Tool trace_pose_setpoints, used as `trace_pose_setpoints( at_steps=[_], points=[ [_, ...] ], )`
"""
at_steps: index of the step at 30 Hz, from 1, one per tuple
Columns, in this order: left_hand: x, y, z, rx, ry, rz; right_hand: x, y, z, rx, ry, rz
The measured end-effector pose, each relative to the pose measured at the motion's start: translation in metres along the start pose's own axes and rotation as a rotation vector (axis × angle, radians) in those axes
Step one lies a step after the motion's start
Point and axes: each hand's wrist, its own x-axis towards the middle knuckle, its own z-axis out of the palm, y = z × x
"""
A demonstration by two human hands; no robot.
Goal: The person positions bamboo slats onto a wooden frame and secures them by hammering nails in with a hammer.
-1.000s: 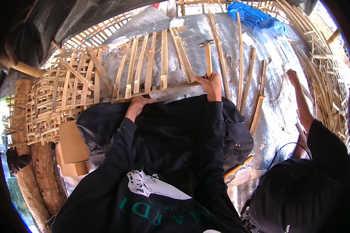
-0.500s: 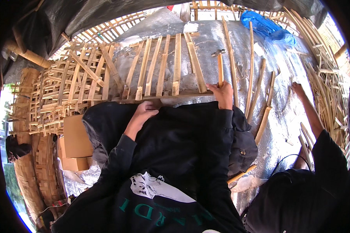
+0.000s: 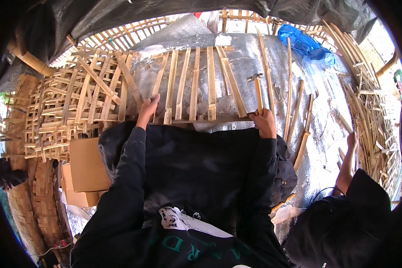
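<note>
My left hand (image 3: 147, 110) is closed around the near end of the leftmost bamboo slat (image 3: 161, 77) in a row of several. The slats lie side by side, their near ends over a wooden crosspiece (image 3: 201, 120) in front of my body. In my right hand (image 3: 265, 123) is a hammer (image 3: 258, 94), handle gripped low and metal head upward. That hand's fingertips reach the right end of the crosspiece, beside the rightmost slat (image 3: 232, 82). Under my palms, the fingers' inner sides are partly hidden.
Woven bamboo panels (image 3: 53, 109) and cardboard boxes (image 3: 90, 163) stand at left. Loose bamboo strips (image 3: 298, 107) lie on the silvery sheet (image 3: 319, 116). At right a co-worker's hand (image 3: 352, 139) holds a short bamboo piece near a bamboo pile (image 3: 373, 120). A blue plastic sheet (image 3: 306, 42) lies far back.
My left hand has moved left and away from me, from near the crosspiece's edge onto the leftmost slat. The hammer stays in my right hand. The co-worker's hand has come nearer, now with bamboo.
</note>
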Motion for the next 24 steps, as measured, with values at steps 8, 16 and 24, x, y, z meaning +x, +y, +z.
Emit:
trace_pose_setpoints(
  at_steps=[8, 16, 24],
  points=[
    [-0.039, 0.04, 0.013, -0.167, -0.004, -0.027, -0.009, -0.007, -0.015, 0.145, 0.077, 0.033],
    [-0.038, 0.045, 0.0, -0.199, -0.065, 0.021, -0.014, -0.024, -0.024, 0.315, 0.046, 0.108],
    [-0.052, 0.074, -0.022, -0.249, -0.12, 0.06, -0.024, -0.042, -0.027, 0.422, 0.007, 0.113]
  ],
)
